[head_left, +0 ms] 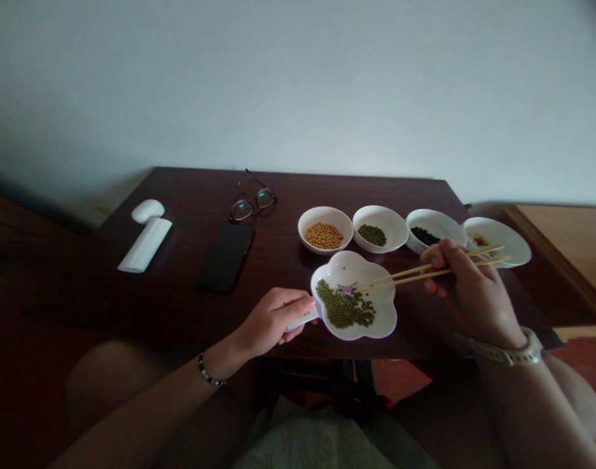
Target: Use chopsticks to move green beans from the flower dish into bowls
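Bamboo chopsticks (400, 282) are held above a flower-shaped white dish (349, 264) at the near edge of a dark-stained wooden table (190, 192). A plain pale wall (298, 85) stands behind the table, and tan-topped furniture (556, 260) is located beyond its right corner. The long axis of the chopsticks runs nearly across the table, with the tips directed left and slightly toward the person. The tips are set close together over green mung beans (344, 308) in the dish; whether a bean is gripped between them cannot be determined. The chopsticks are gripped by the curled fingers of the right hand (466, 286). A short white handle (302, 319) on the dish is closed within the left hand (273, 319).

Beyond the dish, a row is formed by a bowl of soybeans (326, 212), a bowl of mung beans (378, 210), a bowl of black beans (437, 216) and a shallow dish of reddish beans (507, 238). Eyeglasses (253, 203), a black smartphone (225, 258) and a white oblong case (145, 244) are placed to the left.
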Available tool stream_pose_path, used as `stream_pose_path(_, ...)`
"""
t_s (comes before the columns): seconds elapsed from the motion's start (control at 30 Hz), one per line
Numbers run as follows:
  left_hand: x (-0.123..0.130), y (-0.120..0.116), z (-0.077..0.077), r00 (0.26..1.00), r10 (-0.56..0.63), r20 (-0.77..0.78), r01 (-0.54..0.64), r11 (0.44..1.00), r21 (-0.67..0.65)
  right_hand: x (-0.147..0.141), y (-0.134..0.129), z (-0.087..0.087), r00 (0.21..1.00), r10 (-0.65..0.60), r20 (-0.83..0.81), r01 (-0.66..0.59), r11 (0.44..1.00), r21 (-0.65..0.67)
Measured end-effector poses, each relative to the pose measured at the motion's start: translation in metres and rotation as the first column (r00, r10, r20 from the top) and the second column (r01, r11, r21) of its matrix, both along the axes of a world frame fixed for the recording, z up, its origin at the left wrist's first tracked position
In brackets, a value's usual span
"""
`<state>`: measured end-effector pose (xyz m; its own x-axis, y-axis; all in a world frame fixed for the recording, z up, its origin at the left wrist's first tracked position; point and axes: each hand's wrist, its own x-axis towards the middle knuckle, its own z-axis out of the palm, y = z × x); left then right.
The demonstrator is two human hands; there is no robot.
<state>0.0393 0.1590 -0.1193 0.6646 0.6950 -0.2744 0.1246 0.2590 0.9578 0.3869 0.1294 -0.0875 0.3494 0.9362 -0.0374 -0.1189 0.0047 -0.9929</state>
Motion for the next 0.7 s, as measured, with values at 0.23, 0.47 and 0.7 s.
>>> stream_pose_path(0.23,0.000,0.000,-0.002,1.000,0.002,0.014,-0.002,1.000,-0.001,0.003,0.003,-0.005,0.997,-0.057,-0.059,0.062,0.994,0.089)
stream_pose_path(0.47,-0.007,0.000,-0.005,1.000,-0.022,0.008,0.022,1.000,-0.004,0.021,0.013,-0.014,0.933,-0.258,-0.250,0.318,0.917,0.241)
stream_pose_path(0.7,-0.011,-0.002,-0.007,1.000,-0.023,0.006,0.023,1.000,-0.001,0.027,0.018,-0.019,0.918,-0.362,-0.160,0.395,0.868,0.301)
